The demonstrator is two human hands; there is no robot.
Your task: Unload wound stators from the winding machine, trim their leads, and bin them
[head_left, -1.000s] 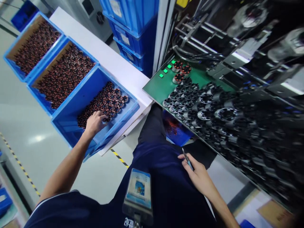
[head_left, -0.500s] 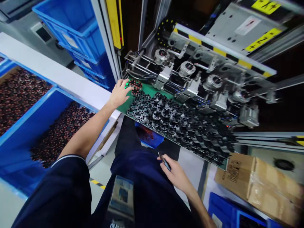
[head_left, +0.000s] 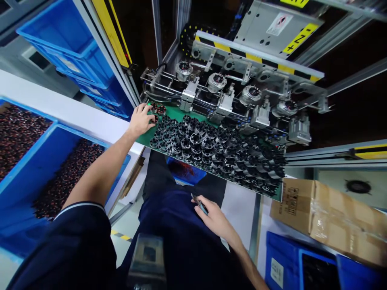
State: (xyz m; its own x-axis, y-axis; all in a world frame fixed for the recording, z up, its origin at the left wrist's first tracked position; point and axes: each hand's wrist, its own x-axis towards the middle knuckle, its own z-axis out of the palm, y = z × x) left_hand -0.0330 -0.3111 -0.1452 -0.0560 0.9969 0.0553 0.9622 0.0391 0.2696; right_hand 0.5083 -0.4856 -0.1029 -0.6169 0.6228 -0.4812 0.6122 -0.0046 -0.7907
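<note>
My left hand [head_left: 141, 121] is at the left end of the green work surface [head_left: 145, 139], its thumb and fingers curled round a copper-wound motor stator [head_left: 155, 119]. Two similar wound stators [head_left: 161, 109] sit just beyond the fingertips. To their right, rows of black and silver ring-shaped cores [head_left: 208, 143] with toothed edges cover most of the surface, stacked in places. Low over my lap, my right hand [head_left: 213, 215] is closed on a small pair of cutting pliers [head_left: 199, 203], jaws pointing up and left; its handles are partly covered by the palm.
Behind the cores stands a winding machine with metal fixtures [head_left: 217, 82] and a striped bar [head_left: 256, 56]. Blue bins of small parts [head_left: 72, 169] are at left, below stacked blue crates [head_left: 75, 60]. A cardboard box [head_left: 329, 217] is at right.
The view has shifted, so the scene sits further left. My left hand has closed in round a wound stator. My right hand keeps the pliers over my lap.
</note>
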